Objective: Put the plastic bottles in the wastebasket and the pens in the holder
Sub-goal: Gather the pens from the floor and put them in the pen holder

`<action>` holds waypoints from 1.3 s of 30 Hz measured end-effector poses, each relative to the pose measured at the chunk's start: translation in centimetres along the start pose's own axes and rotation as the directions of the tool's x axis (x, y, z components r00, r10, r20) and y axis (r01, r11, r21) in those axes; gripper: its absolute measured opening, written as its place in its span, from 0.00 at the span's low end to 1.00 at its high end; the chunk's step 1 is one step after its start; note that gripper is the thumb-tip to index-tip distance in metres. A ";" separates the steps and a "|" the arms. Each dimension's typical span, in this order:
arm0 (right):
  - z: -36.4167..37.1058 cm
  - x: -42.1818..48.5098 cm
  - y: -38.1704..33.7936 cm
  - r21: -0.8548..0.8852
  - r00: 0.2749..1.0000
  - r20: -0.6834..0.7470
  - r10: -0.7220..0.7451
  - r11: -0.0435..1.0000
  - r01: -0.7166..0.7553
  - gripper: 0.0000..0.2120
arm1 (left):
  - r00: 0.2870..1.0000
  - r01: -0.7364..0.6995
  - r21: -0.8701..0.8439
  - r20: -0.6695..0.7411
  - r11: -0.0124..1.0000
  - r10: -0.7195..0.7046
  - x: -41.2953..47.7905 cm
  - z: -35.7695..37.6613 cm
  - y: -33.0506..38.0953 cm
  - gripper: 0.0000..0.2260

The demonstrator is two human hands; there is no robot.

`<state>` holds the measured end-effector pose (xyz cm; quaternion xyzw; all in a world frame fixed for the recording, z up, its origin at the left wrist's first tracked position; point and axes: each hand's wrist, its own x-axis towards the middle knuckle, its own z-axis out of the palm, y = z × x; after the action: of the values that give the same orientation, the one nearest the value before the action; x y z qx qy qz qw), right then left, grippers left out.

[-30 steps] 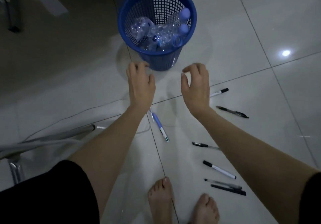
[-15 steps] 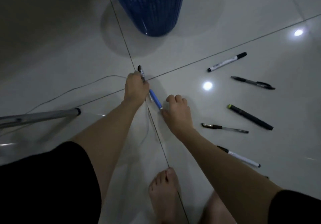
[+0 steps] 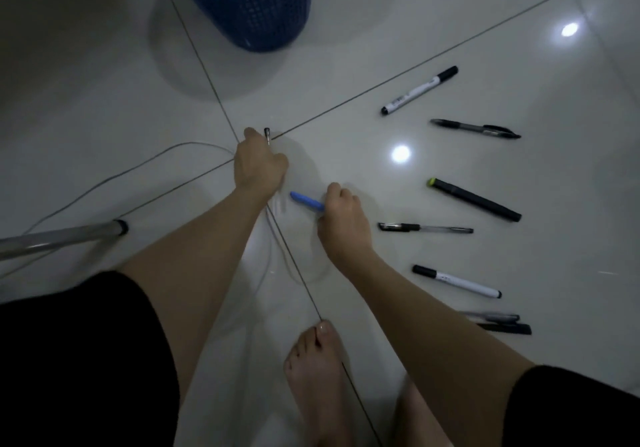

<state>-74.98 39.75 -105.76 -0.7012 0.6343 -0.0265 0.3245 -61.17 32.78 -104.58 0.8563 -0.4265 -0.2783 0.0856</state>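
Note:
My left hand [image 3: 259,166] is closed around a thin pen [image 3: 267,134] whose dark tip sticks out above the fist. My right hand [image 3: 341,218] grips a blue pen [image 3: 306,200] that points left, low over the floor. Several more pens lie on the tiles to the right: a white marker with a black cap [image 3: 419,90], a black pen [image 3: 476,129], a thick black pen with a yellow-green end [image 3: 474,199], a clear pen [image 3: 426,228], another white marker [image 3: 457,282], and two dark pens [image 3: 498,323] by my right forearm. The blue wastebasket [image 3: 249,3] stands at the top; its inside is out of view.
A thin white cable [image 3: 114,178] curves over the floor on the left. A metal tube with a black end cap [image 3: 65,237] lies at the left edge. My bare feet [image 3: 318,377] stand on the glossy white tiles at the bottom.
The view dropped from the wastebasket toward the floor. Both hands came down and closed on pens; since half a second ago the blue pen has been pulled a little to the right, away from my left hand.

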 end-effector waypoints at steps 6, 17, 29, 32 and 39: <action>-3.8 -5.6 6.5 0.074 0.994 0.006 0.109 0.991 -0.109 0.07 | 0.964 -0.212 -0.007 0.161 0.977 0.211 -7.1 4.3 3.3 0.06; -5.9 -12.7 16.2 -0.061 0.966 -0.177 0.188 0.978 -0.201 0.05 | 0.739 -0.636 0.219 0.449 0.740 0.502 -14.4 11.7 8.2 0.14; -4.8 -18.6 21.2 -0.192 0.978 -0.115 0.171 0.963 -0.191 0.13 | 0.638 -0.760 0.215 0.422 0.613 0.644 -17.2 13.7 7.1 0.07; -4.5 -19.2 21.4 -0.195 0.979 -0.117 0.168 0.963 -0.188 0.13 | 0.564 -0.809 0.178 0.504 0.560 0.655 -18.5 13.8 6.3 0.02; -4.1 -19.3 21.2 -0.220 0.972 -0.112 0.206 0.949 -0.227 0.12 | 0.487 -0.860 0.191 0.584 0.474 0.649 -19.5 14.8 6.5 0.15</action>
<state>-99.03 55.81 -105.69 -0.6585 0.7199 0.0526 0.2131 -83.11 45.27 -106.51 0.4744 -0.8282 -0.2811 -0.1003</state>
